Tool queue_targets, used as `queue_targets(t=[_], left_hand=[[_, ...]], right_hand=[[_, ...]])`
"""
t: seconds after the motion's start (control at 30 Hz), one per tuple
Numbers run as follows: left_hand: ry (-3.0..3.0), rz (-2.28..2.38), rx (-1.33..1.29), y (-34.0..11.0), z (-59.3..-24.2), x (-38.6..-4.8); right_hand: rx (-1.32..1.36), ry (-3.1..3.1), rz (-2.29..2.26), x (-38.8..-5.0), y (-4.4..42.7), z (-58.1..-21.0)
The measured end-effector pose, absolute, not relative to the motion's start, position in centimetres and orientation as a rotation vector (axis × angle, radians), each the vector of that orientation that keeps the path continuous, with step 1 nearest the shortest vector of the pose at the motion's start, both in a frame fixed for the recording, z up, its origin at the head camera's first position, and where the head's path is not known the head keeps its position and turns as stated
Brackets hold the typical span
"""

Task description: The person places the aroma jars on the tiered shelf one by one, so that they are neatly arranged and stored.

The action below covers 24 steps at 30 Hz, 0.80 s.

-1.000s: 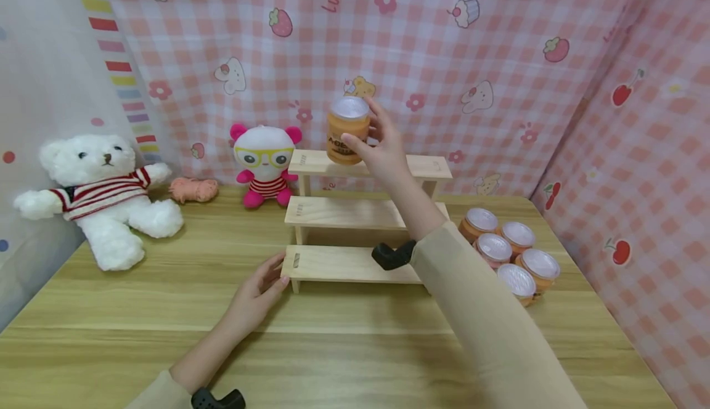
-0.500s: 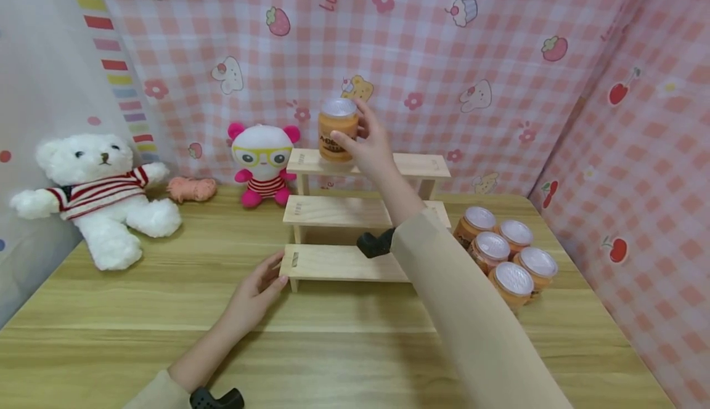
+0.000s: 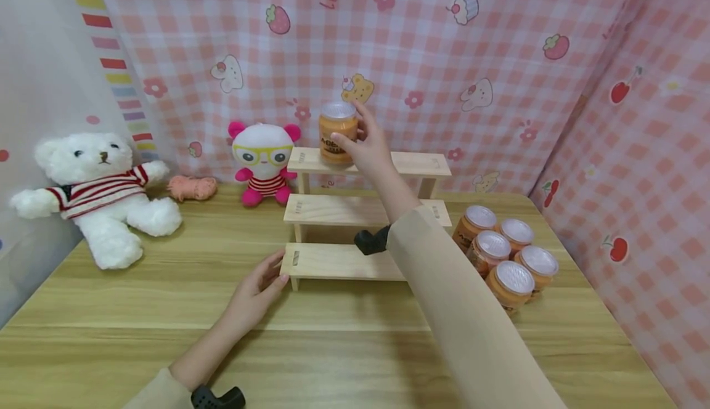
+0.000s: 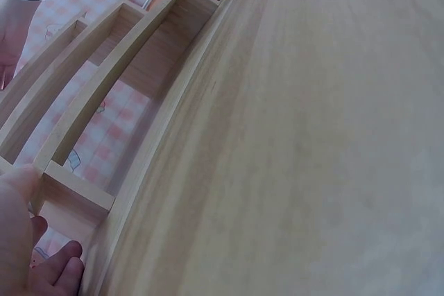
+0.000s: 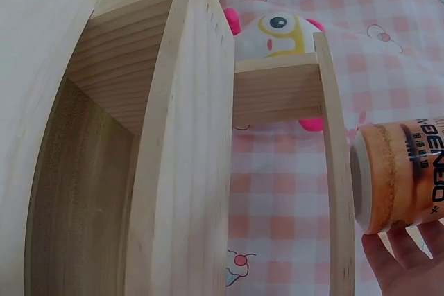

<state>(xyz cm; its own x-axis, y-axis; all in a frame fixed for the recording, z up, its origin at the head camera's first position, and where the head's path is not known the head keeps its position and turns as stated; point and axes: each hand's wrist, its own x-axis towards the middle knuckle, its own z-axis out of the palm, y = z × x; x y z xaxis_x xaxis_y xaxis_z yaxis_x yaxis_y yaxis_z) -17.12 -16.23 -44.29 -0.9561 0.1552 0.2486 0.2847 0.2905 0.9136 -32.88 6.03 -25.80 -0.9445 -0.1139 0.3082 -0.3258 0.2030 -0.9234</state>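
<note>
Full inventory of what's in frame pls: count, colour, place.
Held jar: 1, orange with pale lid, upright at top tier's left half; contact unclear
Other jars: 5 visible, orange with pale lids, grouped right of shelf
Three-tier shelf: 1, light wood, on table
Panda plush: 1, white and pink, yellow glasses, left of shelf
Teddy bear: 1, white, red-striped top, far left
Yarn-like bundle: 1, pinkish, between plushes
Table: 1, wood-toned, underneath
Checked cloth: count unclear, pink and white, behind and right
Wrist devices: 2, black, one per wrist
Sleeves: 2, beige, on forearms
Left hand: 1, gripping bottom tier's left end
Right hand: 1, holding jar
</note>
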Motion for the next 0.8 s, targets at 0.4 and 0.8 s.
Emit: queue_targets(t=[0.4,0.8], left_hand=[[-2.431,-1.747,-0.428,-16.21,-44.18,-17.03],[-2.425,-1.773,-0.422,-16.19,-44.36,-17.02]], right_hand=[[0.45,-2.291,1.815,-32.77,5.95,-26.56],[0.378,-2.34,1.791,-32.19,6.36,-26.43]])
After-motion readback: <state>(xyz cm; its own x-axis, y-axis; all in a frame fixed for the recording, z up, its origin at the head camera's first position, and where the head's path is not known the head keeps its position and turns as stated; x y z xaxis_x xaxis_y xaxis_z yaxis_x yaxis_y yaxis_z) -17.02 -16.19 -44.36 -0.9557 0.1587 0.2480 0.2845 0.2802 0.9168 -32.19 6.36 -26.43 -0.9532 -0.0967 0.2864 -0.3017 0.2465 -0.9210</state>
